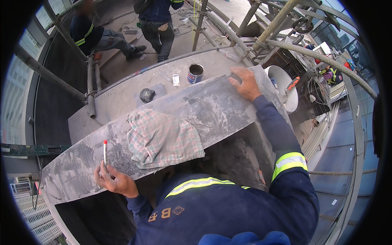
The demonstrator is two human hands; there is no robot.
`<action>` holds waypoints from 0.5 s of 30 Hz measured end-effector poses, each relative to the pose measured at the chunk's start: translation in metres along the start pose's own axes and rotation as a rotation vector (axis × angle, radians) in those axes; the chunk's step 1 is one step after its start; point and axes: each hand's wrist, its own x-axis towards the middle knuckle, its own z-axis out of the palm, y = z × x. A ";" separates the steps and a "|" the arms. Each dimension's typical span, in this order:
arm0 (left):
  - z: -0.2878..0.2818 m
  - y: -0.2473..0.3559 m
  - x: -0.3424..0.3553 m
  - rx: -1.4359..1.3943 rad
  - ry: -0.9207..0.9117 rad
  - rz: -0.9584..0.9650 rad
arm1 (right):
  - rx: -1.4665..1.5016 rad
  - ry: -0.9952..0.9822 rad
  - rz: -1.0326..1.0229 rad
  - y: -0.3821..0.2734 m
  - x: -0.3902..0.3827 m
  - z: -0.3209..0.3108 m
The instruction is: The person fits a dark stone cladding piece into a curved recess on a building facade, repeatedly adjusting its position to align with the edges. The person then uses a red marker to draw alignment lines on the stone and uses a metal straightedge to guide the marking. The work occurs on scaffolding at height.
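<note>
Between the thumb and fingers of my left hand (116, 183) is a slim white marker (105, 152), upright with its red end on top. That hand is over the near left part of a long grey, dust-smeared panel (220, 108). Fingers spread, my right hand (246, 84) lies on the panel's far right part, near its corner. A crumpled pink-and-green checked cloth (163, 139) covers the panel's middle between my hands. Under the panel's near edge is a dark hollow.
Beyond the panel are a black tape measure (147, 95), a small white packet (176, 80) and an open tin (195, 74). A white bucket (288, 102) holding an orange-handled tool (293, 83) stands right. Scaffold tubes (318, 55) cross there. Two people (157, 28) are farther back.
</note>
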 end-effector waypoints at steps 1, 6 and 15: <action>0.000 0.002 0.000 -0.013 -0.002 -0.011 | -0.004 0.003 0.005 0.000 0.000 0.000; -0.004 0.002 0.000 -0.006 -0.004 -0.005 | -0.046 -0.003 0.022 -0.006 -0.001 0.002; 0.001 -0.006 -0.002 0.020 0.001 0.003 | -0.039 0.000 0.059 -0.005 -0.003 -0.001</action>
